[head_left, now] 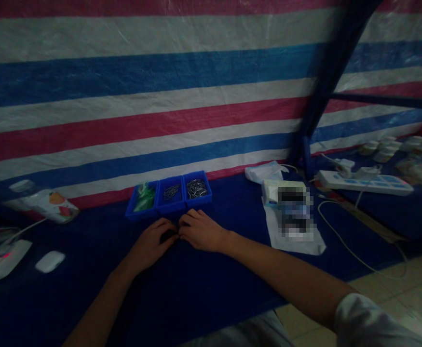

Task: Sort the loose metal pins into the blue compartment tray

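Observation:
My left hand (pixel 153 246) and my right hand (pixel 204 232) meet over the dark blue tabletop, fingertips pinched together. Between them is a small dark spot, too dim to identify. Just beyond the hands stand three joined blue bins. The left bin (pixel 130 212) holds green pieces that look like plastic. Thin metal pieces, like pins or nails, lie in the middle bin (pixel 170 206). A thicker heap of similar shiny metal pieces fills the right bin (pixel 198 200). Both hands are closed, and the fingers hide most of what they grip.
To the right, a tissue pack (pixel 268 193) and a partly blurred item lie on white paper (pixel 315 245). A power strip (pixel 366 183) and white cable (pixel 335 233) sit farther right. On the left are a white case (pixel 50 261) and a bottle (pixel 57 206). Striped sheeting (pixel 182 96) hangs behind.

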Action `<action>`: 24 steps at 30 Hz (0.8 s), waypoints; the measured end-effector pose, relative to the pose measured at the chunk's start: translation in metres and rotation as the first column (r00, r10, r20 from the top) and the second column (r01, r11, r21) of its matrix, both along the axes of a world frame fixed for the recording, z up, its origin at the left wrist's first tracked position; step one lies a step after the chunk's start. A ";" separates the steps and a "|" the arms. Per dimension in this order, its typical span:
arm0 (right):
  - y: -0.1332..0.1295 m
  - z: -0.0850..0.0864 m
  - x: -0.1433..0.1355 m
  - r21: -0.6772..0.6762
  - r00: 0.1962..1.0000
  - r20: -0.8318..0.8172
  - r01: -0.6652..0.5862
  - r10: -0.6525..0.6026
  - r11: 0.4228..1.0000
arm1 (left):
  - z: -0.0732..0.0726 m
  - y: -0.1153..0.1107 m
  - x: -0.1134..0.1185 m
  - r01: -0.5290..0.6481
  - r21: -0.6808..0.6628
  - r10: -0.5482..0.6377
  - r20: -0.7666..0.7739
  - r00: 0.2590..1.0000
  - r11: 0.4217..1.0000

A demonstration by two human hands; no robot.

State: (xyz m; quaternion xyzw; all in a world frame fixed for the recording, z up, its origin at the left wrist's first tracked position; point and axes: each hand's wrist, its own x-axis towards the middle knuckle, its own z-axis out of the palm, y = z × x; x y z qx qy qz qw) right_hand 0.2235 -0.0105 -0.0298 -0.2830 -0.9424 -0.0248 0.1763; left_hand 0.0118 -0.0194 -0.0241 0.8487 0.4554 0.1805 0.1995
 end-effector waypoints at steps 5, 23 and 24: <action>-0.002 0.003 -0.002 0.131 0.994 0.099 -0.065 0.052 0.989 | 0.001 -0.001 0.000 -0.010 0.004 0.010 -0.010 1.000 1.000; 0.006 0.004 0.001 -0.532 0.861 -0.487 -0.159 -0.147 0.832 | 0.002 -0.002 0.001 -0.014 0.012 0.014 -0.029 0.999 1.000; 0.007 0.003 0.000 -0.590 0.822 -0.531 -0.183 -0.207 0.786 | 0.002 -0.002 0.002 -0.017 0.016 0.017 -0.028 0.999 1.000</action>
